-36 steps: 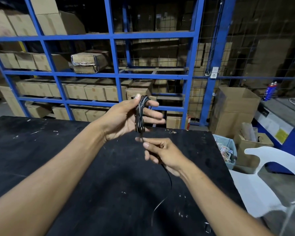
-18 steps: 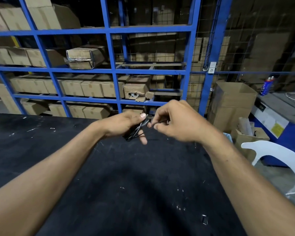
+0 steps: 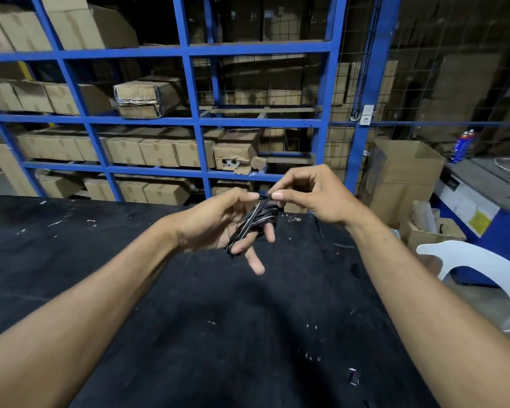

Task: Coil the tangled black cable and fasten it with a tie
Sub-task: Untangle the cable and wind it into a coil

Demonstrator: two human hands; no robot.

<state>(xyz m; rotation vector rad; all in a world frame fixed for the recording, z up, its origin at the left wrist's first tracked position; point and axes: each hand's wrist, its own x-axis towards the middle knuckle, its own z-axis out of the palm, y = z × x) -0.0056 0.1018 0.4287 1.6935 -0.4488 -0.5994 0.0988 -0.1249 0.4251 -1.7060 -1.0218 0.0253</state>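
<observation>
Black cable bundled in the left hand, loose end pinched by the right.

The glossy black cable [image 3: 252,223], already gathered into a tight elongated bundle, lay across the fingers of the left hand [image 3: 218,223] above the middle of the worktop, that hand's grip closed round it with thumb on top and two fingers sticking out toward 5 o'clock. At the bundle's 1 o'clock end the right hand [image 3: 315,195] pinched a strand between thumb and forefinger. Coiling looked nearly finished; whether that strand was the cable's tail or a tie I cannot tell, and fastening seemed still to come. The flat black worktop [image 3: 218,334] carried pale specks and scraps. At 12 o'clock stood blue metal racking [image 3: 189,122] stacked with brown cardboard boxes [image 3: 156,153]; at 3 o'clock a white plastic chair [image 3: 483,269].
</observation>
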